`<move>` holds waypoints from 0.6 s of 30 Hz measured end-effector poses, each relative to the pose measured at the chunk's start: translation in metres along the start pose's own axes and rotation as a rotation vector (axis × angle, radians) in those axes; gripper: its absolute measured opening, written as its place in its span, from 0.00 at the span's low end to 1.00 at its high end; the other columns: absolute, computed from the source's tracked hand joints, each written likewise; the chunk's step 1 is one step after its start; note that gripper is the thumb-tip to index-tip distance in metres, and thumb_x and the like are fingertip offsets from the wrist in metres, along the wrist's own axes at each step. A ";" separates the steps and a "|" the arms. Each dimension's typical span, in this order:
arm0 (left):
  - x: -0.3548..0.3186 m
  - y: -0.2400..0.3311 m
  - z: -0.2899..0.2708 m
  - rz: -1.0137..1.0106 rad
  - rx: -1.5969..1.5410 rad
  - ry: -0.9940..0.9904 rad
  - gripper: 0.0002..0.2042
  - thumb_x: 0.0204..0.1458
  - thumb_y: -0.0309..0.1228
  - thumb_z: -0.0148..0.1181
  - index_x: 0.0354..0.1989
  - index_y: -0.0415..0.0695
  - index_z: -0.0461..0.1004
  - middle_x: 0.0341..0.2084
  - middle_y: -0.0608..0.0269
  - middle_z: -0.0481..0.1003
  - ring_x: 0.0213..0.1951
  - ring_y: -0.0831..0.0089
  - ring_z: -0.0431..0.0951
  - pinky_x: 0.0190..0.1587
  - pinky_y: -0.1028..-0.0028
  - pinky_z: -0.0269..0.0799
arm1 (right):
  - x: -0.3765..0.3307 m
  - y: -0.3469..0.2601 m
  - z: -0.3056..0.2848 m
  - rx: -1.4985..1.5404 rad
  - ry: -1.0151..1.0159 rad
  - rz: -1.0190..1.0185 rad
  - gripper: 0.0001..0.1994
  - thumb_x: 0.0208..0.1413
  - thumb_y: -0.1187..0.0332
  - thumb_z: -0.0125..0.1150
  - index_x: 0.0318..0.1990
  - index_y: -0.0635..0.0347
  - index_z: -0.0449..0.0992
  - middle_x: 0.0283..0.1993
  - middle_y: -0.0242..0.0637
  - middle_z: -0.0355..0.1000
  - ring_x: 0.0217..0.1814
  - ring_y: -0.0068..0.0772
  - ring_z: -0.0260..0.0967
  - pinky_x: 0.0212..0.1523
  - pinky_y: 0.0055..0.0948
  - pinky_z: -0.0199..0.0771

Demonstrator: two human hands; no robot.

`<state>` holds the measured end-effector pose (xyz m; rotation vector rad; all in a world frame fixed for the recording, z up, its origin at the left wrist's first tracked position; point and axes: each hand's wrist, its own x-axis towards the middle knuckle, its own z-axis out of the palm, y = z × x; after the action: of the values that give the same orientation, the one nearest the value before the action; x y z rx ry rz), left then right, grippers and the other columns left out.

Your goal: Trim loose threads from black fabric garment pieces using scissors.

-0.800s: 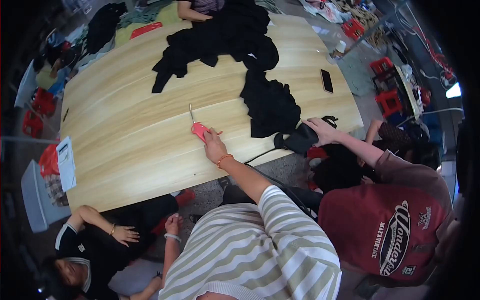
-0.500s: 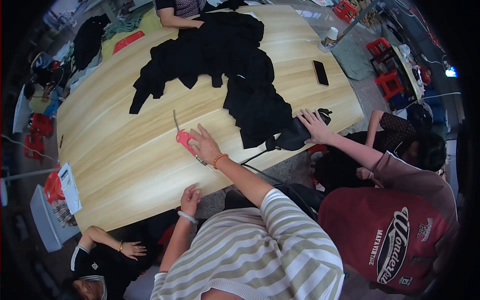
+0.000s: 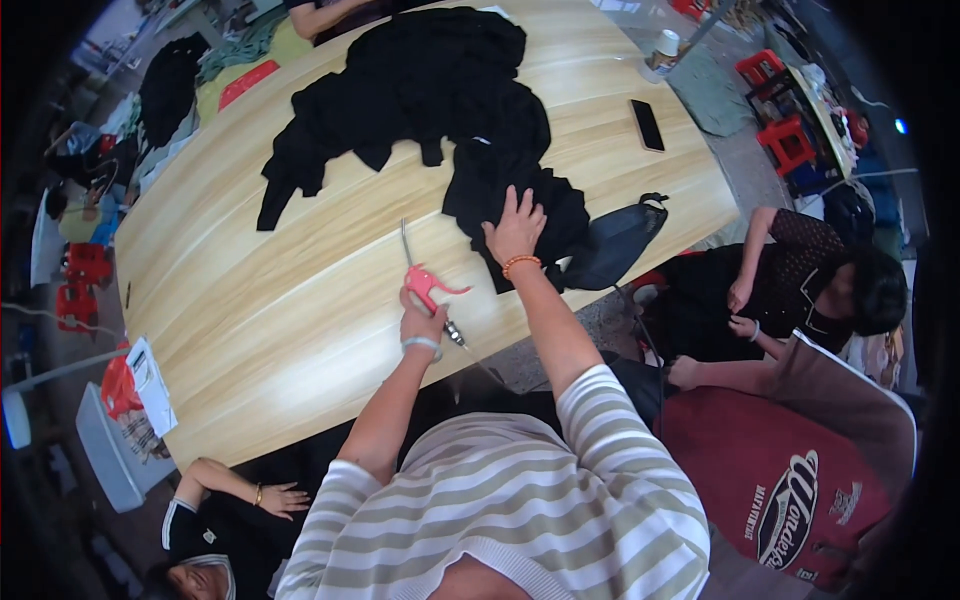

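Right fingers (image 3: 526,203), spread apart, have moved onto rumpled black cloth (image 3: 472,190); left fingers (image 3: 410,316) clamp a pink, metal-nozzled air gun (image 3: 421,283).

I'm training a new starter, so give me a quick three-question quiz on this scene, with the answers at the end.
1. Which hand holds the red nozzle gun?
2. True or false: the right hand rests on the black cloth.
3. In the picture, where on the table does the phone lie?
A) Left of the black cloth
B) Right of the black cloth
C) On top of the black cloth

Key: 1. The left hand. 2. True. 3. B.
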<state>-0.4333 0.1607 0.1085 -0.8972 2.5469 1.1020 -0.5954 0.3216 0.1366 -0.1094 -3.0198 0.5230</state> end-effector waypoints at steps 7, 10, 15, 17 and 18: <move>0.037 -0.060 0.009 -0.093 -0.224 0.016 0.50 0.44 0.30 0.63 0.71 0.48 0.32 0.32 0.45 0.78 0.34 0.49 0.80 0.39 0.58 0.75 | -0.060 -0.027 -0.009 0.151 0.132 -0.316 0.37 0.47 0.65 0.66 0.66 0.58 0.57 0.68 0.55 0.52 0.68 0.59 0.51 0.67 0.53 0.50; 0.020 -0.042 -0.022 -0.214 -0.617 0.006 0.50 0.46 0.22 0.59 0.71 0.51 0.27 0.31 0.50 0.75 0.18 0.63 0.78 0.14 0.67 0.74 | -0.126 -0.041 -0.016 0.493 -0.096 -0.438 0.29 0.53 0.66 0.60 0.64 0.58 0.61 0.62 0.52 0.62 0.63 0.53 0.61 0.63 0.44 0.60; 0.060 -0.095 -0.067 -0.335 -0.789 0.176 0.45 0.49 0.19 0.57 0.69 0.51 0.31 0.27 0.51 0.75 0.15 0.66 0.75 0.12 0.69 0.75 | -0.217 -0.017 -0.005 0.605 -0.582 -0.224 0.23 0.55 0.65 0.58 0.59 0.58 0.67 0.46 0.48 0.73 0.49 0.50 0.71 0.50 0.44 0.71; 0.070 -0.100 -0.096 -0.319 -0.820 0.183 0.46 0.49 0.20 0.58 0.69 0.51 0.30 0.25 0.51 0.75 0.15 0.66 0.75 0.12 0.69 0.74 | -0.236 0.002 0.004 0.568 -0.528 -0.219 0.21 0.56 0.64 0.58 0.56 0.59 0.69 0.45 0.48 0.73 0.49 0.52 0.71 0.51 0.45 0.70; 0.082 -0.117 -0.108 -0.334 -0.787 0.263 0.46 0.49 0.21 0.58 0.69 0.52 0.30 0.26 0.51 0.75 0.15 0.67 0.75 0.12 0.69 0.74 | -0.241 0.002 0.006 0.531 -0.489 -0.248 0.19 0.56 0.63 0.58 0.53 0.60 0.71 0.44 0.48 0.73 0.49 0.53 0.70 0.51 0.45 0.69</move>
<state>-0.4223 -0.0152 0.0803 -1.6604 1.9809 2.0053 -0.3566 0.3019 0.1150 0.4818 -3.1191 1.4749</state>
